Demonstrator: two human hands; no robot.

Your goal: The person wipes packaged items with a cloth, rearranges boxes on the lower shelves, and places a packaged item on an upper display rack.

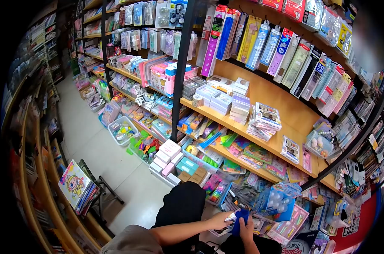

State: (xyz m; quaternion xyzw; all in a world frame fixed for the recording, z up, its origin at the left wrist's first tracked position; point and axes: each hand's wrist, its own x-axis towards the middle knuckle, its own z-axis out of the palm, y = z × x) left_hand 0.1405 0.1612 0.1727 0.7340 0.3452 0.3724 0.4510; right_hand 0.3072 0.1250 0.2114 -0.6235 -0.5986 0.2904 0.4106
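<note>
Low in the head view, my left hand (220,220) is closed around a small white item, perhaps a little box, whose kind I cannot make out. Close beside it, my right hand (246,230) grips a dark blue cloth (236,228) that touches the white item. Both hands are above my lap, between my dark-trousered knees (183,201). Just past them stands a blue display box (280,205) with clear round balls in it. Part of what lies under my hands is hidden.
A wooden shelf (295,127) bears stacked small boxes (220,103) and boxed sets (267,116). Packaged rulers (280,48) hang above. White boxes (168,152) and plastic bins (123,131) line the floor. Books (75,186) sit on a stand at left.
</note>
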